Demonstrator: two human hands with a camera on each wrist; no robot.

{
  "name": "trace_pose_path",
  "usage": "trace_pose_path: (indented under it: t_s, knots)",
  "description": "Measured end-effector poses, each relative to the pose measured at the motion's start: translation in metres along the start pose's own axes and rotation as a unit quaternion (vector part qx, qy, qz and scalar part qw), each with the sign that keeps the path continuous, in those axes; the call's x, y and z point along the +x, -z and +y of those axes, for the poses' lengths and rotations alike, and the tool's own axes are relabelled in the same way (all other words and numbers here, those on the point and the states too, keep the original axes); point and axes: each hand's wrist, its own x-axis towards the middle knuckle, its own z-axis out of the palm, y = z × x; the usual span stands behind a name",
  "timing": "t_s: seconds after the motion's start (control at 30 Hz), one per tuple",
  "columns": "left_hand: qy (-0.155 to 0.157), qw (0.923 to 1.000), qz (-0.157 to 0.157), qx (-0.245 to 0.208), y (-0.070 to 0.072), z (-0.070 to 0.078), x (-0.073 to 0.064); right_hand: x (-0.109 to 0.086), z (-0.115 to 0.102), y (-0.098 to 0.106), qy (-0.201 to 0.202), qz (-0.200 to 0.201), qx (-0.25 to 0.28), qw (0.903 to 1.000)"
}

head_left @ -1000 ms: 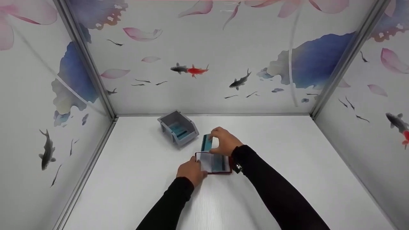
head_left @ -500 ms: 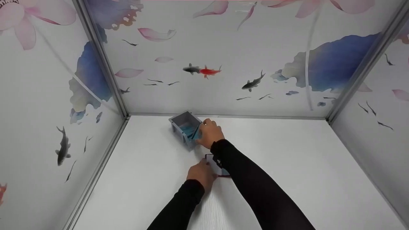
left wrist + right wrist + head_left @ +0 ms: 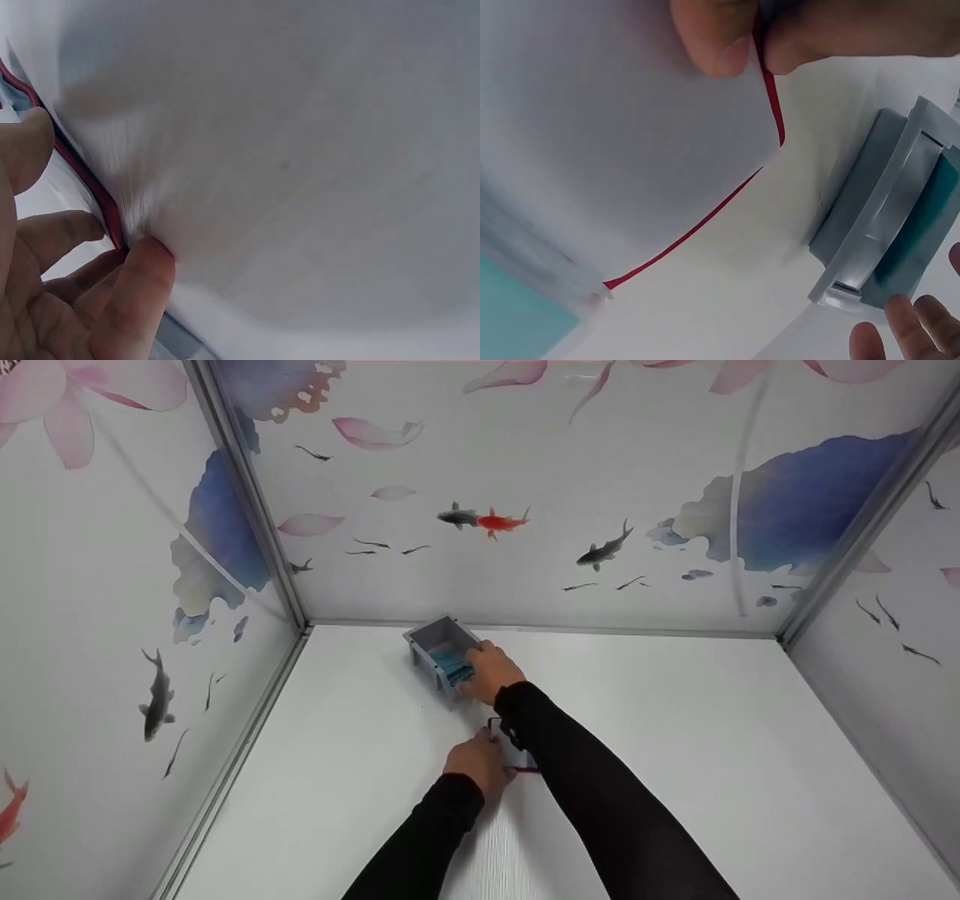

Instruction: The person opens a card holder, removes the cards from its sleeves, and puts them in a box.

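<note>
A small card holder (image 3: 511,750) with a dark red edge lies open on the table, partly covered by my right sleeve. My left hand (image 3: 477,765) pinches its left edge; in the right wrist view, thumb and finger meet across the red rim of the white page (image 3: 645,150). A teal card (image 3: 517,315) shows in a clear pocket at that view's lower left. My right hand (image 3: 496,673) is at the low front of a grey plastic bin (image 3: 430,667), fingers spread and apparently holding nothing. Teal cards (image 3: 448,660) lie inside the bin.
The white tabletop (image 3: 360,780) is bounded by a back wall (image 3: 525,592) printed with fish and petals. Metal framing (image 3: 296,607) runs up the corners. The bin stands near the back wall, just beyond the card holder.
My right hand has carried a teal card from above the card holder to the bin and let it go there. The left hand keeps its hold on the card holder. The head view has shifted slightly.
</note>
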Motion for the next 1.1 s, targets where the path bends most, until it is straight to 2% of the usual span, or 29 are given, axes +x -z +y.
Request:
trace_pose_path:
  t_s: [0.17, 0.37, 0.47, 0.57, 0.7, 0.8, 0.93, 1.1]
  knots:
    - [-0.007, 0.9995, 0.012, -0.028, -0.006, -0.004, 0.003, -0.012, 0.007, 0.009, 0.022, 0.005, 0.011, 0.9997]
    - [-0.009, 0.9987, -0.018, -0.048, -0.010, -0.001, 0.012, -0.039, 0.039, 0.034, 0.044, 0.008, -0.003, 0.9990]
    - [-0.005, 0.9980, -0.033, -0.054, -0.008, -0.003, 0.018, -0.056, 0.057, 0.050, 0.041, -0.015, -0.011, 0.9990]
    - [0.015, 0.9962, -0.037, -0.077, -0.006, -0.009, 0.021, -0.074, 0.069, 0.058, 0.029, -0.062, -0.017, 0.9975]
    - [0.038, 0.9927, -0.019, -0.113, -0.002, -0.009, 0.023, -0.100, 0.082, 0.062, 0.007, -0.127, -0.020, 0.9917]
    - [0.056, 0.9927, -0.001, -0.107, -0.001, -0.008, 0.022, -0.115, 0.087, 0.057, -0.007, -0.154, -0.025, 0.9878]
    - [0.067, 0.9948, 0.022, -0.074, -0.001, -0.005, 0.021, -0.128, 0.091, 0.053, -0.027, -0.164, -0.036, 0.9854]
    - [0.054, 0.9957, 0.033, -0.068, -0.003, 0.002, 0.021, -0.139, 0.097, 0.051, -0.061, -0.153, -0.050, 0.9850]
